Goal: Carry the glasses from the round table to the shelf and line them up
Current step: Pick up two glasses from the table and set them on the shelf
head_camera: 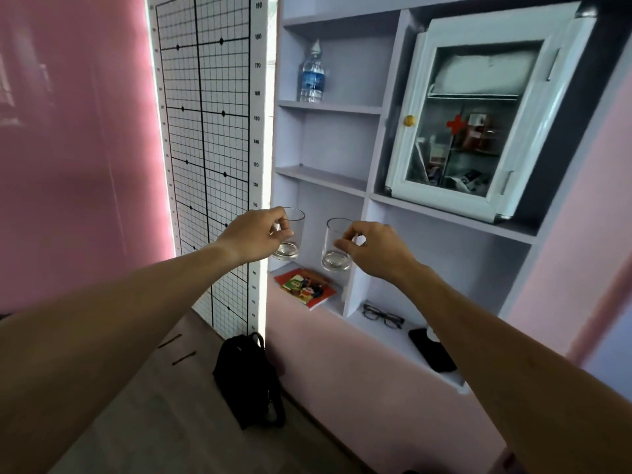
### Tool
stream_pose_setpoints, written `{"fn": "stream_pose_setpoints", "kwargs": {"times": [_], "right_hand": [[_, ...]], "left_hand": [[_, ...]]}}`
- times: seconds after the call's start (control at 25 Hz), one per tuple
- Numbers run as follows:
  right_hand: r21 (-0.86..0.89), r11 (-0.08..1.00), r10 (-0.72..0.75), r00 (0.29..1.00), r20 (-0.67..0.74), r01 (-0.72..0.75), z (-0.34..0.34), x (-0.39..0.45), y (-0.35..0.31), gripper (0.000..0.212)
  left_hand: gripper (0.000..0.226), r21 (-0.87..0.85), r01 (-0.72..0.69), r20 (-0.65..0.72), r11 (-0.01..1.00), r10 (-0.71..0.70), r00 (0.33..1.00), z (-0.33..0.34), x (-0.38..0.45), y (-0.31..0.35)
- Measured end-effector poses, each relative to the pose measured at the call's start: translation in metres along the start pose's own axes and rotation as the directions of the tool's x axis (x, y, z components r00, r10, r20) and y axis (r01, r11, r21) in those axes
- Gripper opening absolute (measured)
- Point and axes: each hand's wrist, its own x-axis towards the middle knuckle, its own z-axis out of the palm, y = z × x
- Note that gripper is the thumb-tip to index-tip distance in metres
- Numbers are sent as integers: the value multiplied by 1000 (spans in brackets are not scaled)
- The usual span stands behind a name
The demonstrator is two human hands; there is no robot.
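I hold two clear tumbler glasses up in front of a pale lilac wall shelf (321,177). My left hand (254,236) grips the left glass (292,246) by its rim and side. Fingers of my right hand (371,246) pinch the right glass (337,256) near its rim. Both glasses are upright, in the air, side by side and apart from each other. They hang in front of the compartment that holds a colourful book (304,289). The round table is out of view.
A water bottle (312,77) stands on an upper shelf. A white first-aid cabinet (478,111) fills the right compartment. Spectacles (382,316) and a black phone (432,350) lie on the lowest ledge. A black backpack (249,381) sits on the floor beside a grid height chart (208,131).
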Motion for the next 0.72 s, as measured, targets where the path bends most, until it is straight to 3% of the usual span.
{"fn": "stream_pose_setpoints", "kwargs": {"times": [0.4,0.72], "right_hand": [[-70,996,-68,995,-72,63,41,183,11,21],[-52,998,20,970,-243,-33,52,334,-2,16]], "left_hand": [[14,-14,-45,-61,999,44,997,18,162,-97],[13,-44,-107,-102,993,102,989,4,303,-167]]}}
